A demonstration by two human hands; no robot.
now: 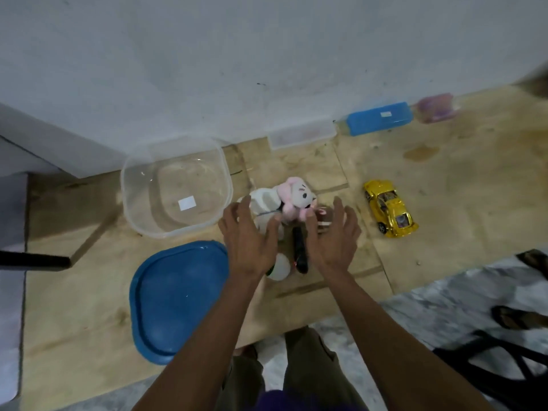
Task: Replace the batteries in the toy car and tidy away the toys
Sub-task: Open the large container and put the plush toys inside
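A pile of small toys lies mid-table: a pink plush (296, 200), a white toy (262, 203), a black toy (300, 250), a white ball (281, 267) and a small brown football (323, 221). My left hand (247, 235) hovers open over the pile's left side, fingers spread. On the pile's right side my right hand (333, 235) is open too, its fingers over the football. Neither hand holds anything. The yellow toy car (390, 207) stands apart to the right. A clear plastic tub (175, 185) sits empty left of the pile, with its blue lid (175, 298) lying in front.
The wooden table (444, 179) meets a pale wall at the back. Along the wall lie a clear box (302, 134), a blue case (379, 117) and a purple-tinted container (436, 108). A dark chair (504, 363) and sandals (516, 317) are on the floor at right.
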